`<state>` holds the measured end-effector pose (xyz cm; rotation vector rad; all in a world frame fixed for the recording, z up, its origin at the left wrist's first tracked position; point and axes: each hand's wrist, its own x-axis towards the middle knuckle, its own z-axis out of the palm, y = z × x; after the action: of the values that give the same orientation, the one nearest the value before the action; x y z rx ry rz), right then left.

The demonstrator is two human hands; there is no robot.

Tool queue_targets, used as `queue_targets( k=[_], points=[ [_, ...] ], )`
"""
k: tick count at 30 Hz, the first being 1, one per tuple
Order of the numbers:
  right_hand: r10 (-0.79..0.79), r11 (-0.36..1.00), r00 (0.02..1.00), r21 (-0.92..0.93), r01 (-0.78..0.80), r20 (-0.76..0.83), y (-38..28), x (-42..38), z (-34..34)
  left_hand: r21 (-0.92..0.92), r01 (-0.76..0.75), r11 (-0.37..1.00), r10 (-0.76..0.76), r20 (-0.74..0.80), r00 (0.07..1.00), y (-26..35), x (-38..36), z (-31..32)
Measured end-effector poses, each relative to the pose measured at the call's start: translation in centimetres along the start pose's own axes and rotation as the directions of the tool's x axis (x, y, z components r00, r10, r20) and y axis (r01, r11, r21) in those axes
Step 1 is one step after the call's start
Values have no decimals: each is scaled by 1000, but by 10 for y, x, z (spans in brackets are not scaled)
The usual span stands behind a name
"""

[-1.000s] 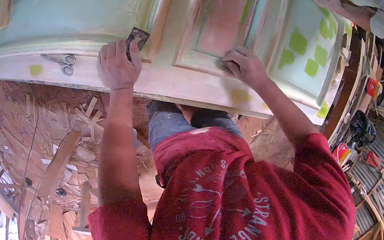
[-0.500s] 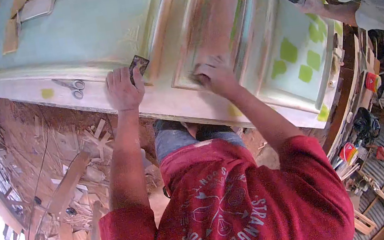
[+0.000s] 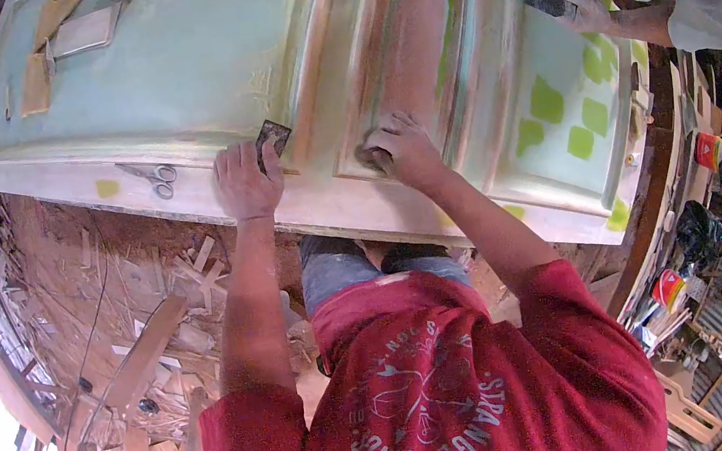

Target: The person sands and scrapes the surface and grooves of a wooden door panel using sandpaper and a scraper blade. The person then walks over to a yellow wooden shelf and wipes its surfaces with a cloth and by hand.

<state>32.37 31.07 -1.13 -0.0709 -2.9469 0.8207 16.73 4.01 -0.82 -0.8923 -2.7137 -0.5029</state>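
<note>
Left hand (image 3: 249, 183) lay on the panelled door (image 3: 167, 77), your thumb and fingers closed around a dark block (image 3: 276, 133). Your right hand (image 3: 410, 150) was curled, no visible gap, over what seemed a small pad (image 3: 378, 158), mostly hidden; door directly beneath those fingers. Scissors (image 3: 157, 177) lay left of your left fingers.

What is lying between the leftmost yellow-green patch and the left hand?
In the head view, the scissors lie between the patch and the left hand.
</note>
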Motion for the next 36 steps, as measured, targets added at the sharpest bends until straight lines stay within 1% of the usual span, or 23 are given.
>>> queue_targets(
  k=[2, 5, 8, 11, 14, 17, 20, 23, 26, 29, 32, 35, 36],
  points=[
    [-5, 994, 1000, 108, 3, 18, 10, -18, -14, 7, -1, 1000, 1, 9, 1000, -1, 0, 0],
    [181, 981, 972, 47, -190, 152, 18, -40, -33, -11, 52, 999, -51, 90, 995, -2, -1, 0],
    [65, 989, 998, 129, -67, 21, 12, -20, 4, -17, 15, 1000, -15, 23, 1000, 0, -2, -1],
    [46, 998, 998, 45, -48, 48, -4, 6, 8, -23, 28, 999, -26, 71, 997, -2, -1, -1],
    [7, 993, 1000, 121, -3, -28, 15, -23, -6, 1, 28, 1000, -28, 52, 998, 0, 0, -1],
    [149, 985, 982, 70, -158, 119, 22, -42, -22, -5, 47, 999, -47, 74, 996, 0, -1, -2],
    [69, 989, 998, 130, -67, -6, 6, -15, 7, -11, 75, 997, -74, 113, 991, 2, 0, -5],
    [31, 997, 996, 74, -37, 85, -2, 6, 3, -25, 45, 999, -43, 60, 997, 2, 1, -4],
    [13, 998, 998, 65, -17, 63, 19, -29, -12, -9, 60, 998, -60, 68, 996, 1, -1, -2],
    [142, 987, 979, 47, -150, 143, 27, -43, -21, -10, 45, 999, -45, 50, 998, 1, 0, -2],
    [79, 992, 995, 91, -84, 55, 13, -22, 14, -31, 62, 998, -58, 119, 991, 1, 1, -6],
    [43, 999, 996, -9, -43, 80, -2, -6, -6, -24, 51, 998, -48, 97, 994, 1, 1, -5],
    [23, 1000, 998, 14, -24, 61, 5, -13, -11, 0, 10, 1000, -10, 25, 1000, 1, 2, -5]
  ],
)
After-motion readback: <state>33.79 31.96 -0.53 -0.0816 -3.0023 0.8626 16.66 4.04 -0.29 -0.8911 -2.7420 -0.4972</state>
